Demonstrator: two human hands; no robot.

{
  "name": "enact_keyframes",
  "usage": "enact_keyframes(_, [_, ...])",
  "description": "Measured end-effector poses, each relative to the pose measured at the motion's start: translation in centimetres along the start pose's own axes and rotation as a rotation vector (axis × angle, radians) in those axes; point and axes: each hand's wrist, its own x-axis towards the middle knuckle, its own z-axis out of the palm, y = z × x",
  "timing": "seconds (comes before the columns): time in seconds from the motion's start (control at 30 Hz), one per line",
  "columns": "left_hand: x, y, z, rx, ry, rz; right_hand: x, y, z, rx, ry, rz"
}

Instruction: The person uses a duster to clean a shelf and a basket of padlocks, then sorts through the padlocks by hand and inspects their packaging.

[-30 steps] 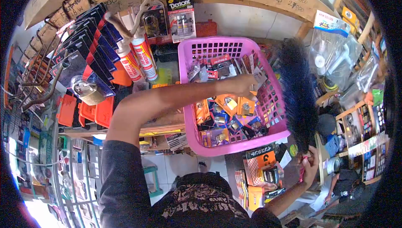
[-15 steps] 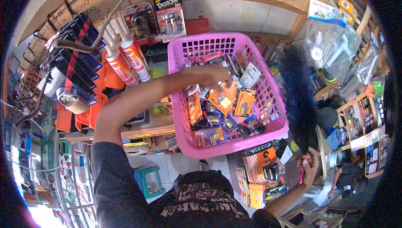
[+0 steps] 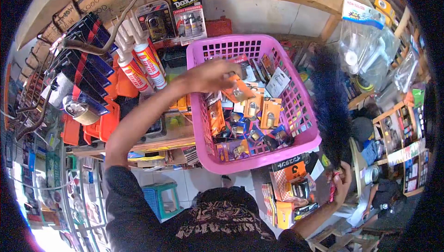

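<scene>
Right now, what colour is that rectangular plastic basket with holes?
The rectangular plastic basket is purplish pink, clearest in the head view.

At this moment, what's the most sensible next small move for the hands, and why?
Probably the left hand should lower the orange card onto the pile in the pink basket: it appears pinched at a tilt above other padlock cards, while the right hand is occupied gripping the duster.
</scene>
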Motion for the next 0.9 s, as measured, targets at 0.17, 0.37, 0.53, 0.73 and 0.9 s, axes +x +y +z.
enact_keyframes(0.17, [-6.8, 6.0, 0.9, -0.534, 0.683, -0.459, -1.3, 1.1, -0.1, 0.044, -0.02, 0.032])
enact_keyframes(0.37, [-17.3, 11.5, 7.7, -1.374, 1.303, -0.433, -4.5, 7.8, -2.9, 0.17, 0.075, 0.012])
enact_keyframes(0.53, [-24.6, 12.7, 15.9, -1.874, 1.429, -0.564, -5.2, 4.0, 2.6, 0.47, -0.222, 0.071])
enact_keyframes(0.73, [-28.5, 16.2, 19.1, -1.748, 1.632, -0.679, -3.0, -2.4, 10.4, -0.121, -1.313, 0.166])
enact_keyframes(0.9, [-39.6, 8.9, 25.4, -1.894, 1.47, -0.034, -5.7, -3.7, 24.5, 0.02, -1.625, 0.174])
